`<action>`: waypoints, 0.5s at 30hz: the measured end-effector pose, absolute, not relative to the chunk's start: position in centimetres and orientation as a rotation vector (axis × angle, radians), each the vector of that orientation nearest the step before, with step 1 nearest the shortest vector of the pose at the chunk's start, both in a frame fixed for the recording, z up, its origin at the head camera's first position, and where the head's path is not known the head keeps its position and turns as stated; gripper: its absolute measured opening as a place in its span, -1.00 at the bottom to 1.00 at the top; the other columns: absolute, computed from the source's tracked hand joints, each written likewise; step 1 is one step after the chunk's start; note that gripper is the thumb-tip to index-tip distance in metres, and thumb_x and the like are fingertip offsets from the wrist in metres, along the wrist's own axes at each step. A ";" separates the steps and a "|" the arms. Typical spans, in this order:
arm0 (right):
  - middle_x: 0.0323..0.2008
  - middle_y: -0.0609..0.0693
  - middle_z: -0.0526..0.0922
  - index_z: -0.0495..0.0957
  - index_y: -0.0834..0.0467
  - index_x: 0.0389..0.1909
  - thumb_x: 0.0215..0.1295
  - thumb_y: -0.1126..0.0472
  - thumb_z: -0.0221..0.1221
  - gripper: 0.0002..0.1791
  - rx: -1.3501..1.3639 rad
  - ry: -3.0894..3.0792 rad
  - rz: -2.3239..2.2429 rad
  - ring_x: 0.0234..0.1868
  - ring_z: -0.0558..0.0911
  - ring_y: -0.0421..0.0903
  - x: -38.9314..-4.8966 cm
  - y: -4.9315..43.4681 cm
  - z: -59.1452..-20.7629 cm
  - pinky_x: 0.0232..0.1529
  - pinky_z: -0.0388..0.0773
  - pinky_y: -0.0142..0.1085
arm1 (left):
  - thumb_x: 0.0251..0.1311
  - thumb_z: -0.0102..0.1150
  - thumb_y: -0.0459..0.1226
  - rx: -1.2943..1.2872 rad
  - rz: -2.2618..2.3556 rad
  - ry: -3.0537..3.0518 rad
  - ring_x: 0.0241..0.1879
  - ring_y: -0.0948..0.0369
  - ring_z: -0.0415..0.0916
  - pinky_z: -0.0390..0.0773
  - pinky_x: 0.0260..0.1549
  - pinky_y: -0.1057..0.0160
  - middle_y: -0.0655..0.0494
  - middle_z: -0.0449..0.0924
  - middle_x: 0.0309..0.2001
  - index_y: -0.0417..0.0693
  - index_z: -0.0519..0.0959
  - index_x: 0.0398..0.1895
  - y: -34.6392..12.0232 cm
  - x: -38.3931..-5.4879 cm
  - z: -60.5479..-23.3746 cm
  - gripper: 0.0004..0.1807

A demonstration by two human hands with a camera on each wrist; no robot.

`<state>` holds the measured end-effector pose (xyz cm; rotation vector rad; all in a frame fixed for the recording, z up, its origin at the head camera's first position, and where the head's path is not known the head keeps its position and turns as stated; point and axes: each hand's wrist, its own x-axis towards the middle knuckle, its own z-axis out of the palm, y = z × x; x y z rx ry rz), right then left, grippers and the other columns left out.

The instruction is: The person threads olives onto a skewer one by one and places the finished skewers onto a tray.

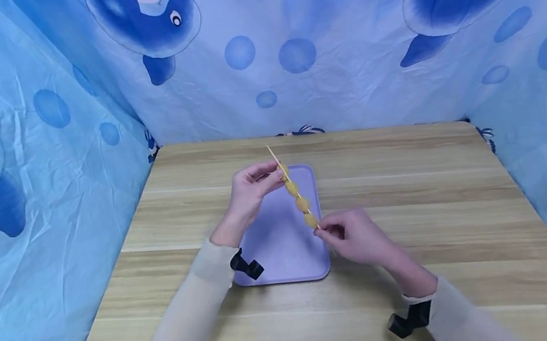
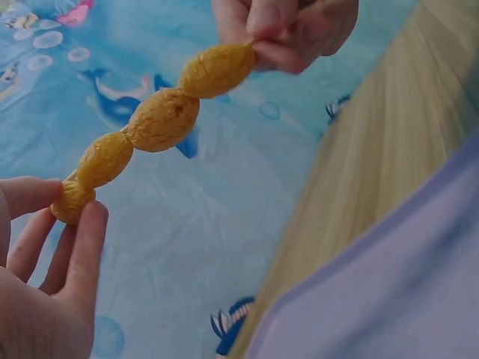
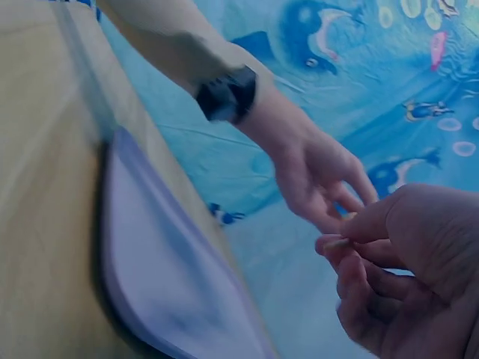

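Note:
A thin wooden skewer [image 1: 273, 156] threaded with several wrinkled, golden-yellow balls [image 1: 302, 204] is held slantwise above a lilac tray [image 1: 282, 248]. My left hand [image 1: 251, 193] pinches the ball nearest the bare, pointed end, between thumb and fingers. At the lower end, my right hand [image 1: 356, 235] pinches the short stub of stick just past the last ball. The balls sit snugly against one another in the left wrist view, browner on the second ball [image 2: 164, 120] from the right hand. In the right wrist view, the fingers hide most of the skewer.
The tray lies flat on a wood-grain table [image 1: 431, 175]. Blue sheeting [image 1: 336, 96] printed with dolphins hangs behind the table and along both sides. Each wrist carries a small black camera mount, one on the left [image 1: 247, 264] and one on the right [image 1: 410, 319].

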<state>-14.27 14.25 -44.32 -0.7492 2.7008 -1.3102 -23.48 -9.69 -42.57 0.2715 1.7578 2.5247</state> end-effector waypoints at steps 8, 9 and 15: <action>-0.61 -0.21 0.62 0.74 0.15 -0.48 0.38 0.26 0.33 -0.80 -0.691 2.704 -1.292 -0.61 0.46 -0.37 -14.9 11.0 -46.8 -0.63 0.47 -0.50 | 0.39 0.32 -0.45 0.126 2.219 2.014 -0.28 0.29 0.78 0.89 -0.18 0.22 0.06 0.83 -0.16 -0.54 0.60 0.19 -10.6 -25.4 -43.7 -0.62; -0.63 -0.21 0.62 0.73 0.13 -0.51 0.37 0.25 0.34 -0.78 -0.683 2.721 -1.284 -0.62 0.45 -0.37 -15.0 10.7 -47.1 -0.64 0.46 -0.51 | 0.39 0.33 -0.42 0.110 2.169 2.063 -0.28 0.29 0.78 0.89 -0.18 0.23 -0.01 0.83 -0.12 -0.49 0.64 0.17 -10.7 -25.7 -43.9 -0.64; -0.75 -0.28 0.50 0.64 0.01 -0.68 0.34 0.19 0.35 -0.66 -0.603 2.794 -1.171 -0.70 0.37 -0.38 -15.5 8.8 -49.1 -0.69 0.27 -0.53 | 0.41 0.38 -0.24 0.016 1.818 2.331 -0.19 0.07 0.78 0.88 -0.13 0.16 -0.23 0.78 0.07 -0.26 0.75 0.11 -11.2 -27.2 -46.0 -0.68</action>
